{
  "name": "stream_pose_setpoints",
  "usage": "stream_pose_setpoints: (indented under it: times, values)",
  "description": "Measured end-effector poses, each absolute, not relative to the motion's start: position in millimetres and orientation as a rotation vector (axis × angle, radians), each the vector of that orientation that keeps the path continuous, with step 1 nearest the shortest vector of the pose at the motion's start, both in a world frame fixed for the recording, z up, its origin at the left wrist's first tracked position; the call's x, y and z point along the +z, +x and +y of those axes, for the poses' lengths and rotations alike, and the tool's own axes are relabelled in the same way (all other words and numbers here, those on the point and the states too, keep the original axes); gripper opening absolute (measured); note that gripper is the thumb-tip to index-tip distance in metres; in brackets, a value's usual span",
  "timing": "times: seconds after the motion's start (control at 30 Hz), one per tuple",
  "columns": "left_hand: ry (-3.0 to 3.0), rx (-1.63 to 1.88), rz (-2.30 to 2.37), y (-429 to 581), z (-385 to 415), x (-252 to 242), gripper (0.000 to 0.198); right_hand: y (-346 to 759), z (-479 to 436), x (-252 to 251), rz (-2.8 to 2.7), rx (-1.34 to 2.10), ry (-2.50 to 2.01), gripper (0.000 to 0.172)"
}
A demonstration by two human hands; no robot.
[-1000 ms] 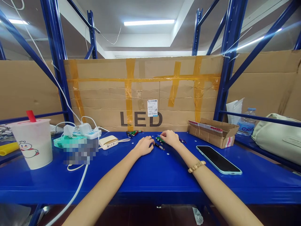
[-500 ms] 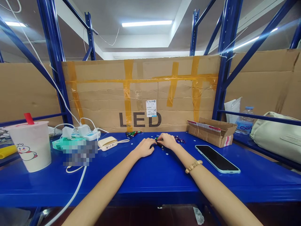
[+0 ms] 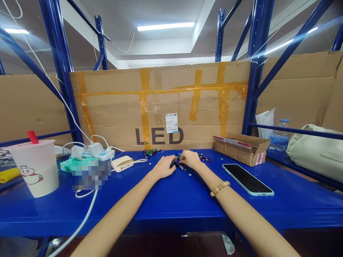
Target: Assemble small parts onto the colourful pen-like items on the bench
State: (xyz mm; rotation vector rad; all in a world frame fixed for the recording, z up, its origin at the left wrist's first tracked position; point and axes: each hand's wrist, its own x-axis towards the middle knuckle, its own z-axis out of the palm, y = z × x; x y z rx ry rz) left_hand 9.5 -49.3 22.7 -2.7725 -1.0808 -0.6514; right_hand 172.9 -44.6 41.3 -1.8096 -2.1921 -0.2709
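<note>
The left hand (image 3: 163, 167) and right hand (image 3: 190, 159) have parted, uncovering a small dark cylinder (image 3: 178, 165).

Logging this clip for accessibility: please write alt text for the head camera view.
The left hand and right hand meet over a small dark cylinder on a blue metal shelf. A phone lies to the right, a plastic cup stands left, and a cardboard sheet printed LED stands behind.

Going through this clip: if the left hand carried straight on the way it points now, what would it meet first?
Most likely the small dark cylinder lying on the blue table, just off the fingertips of the left hand. Depth is unclear here, so they may already be touching.
</note>
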Motion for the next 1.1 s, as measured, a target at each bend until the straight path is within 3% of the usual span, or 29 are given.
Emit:
stream_pose_setpoints:
  times: [0.27,0.7,1.1]
  values:
    - [-2.972,-0.696,-0.928,14,-48,22,0.017,175,-45,43,-2.000,-0.300,-1.817,0.039]
    - [-2.771,-0.556,-0.715,23,-71,32,0.023,172,-49,50,-1.704,-0.272,-1.824,0.042]
    - [-2.736,-0.496,-1.310,15,-59,27,0.016,172,-48,48,-1.709,-0.215,-1.835,0.039]
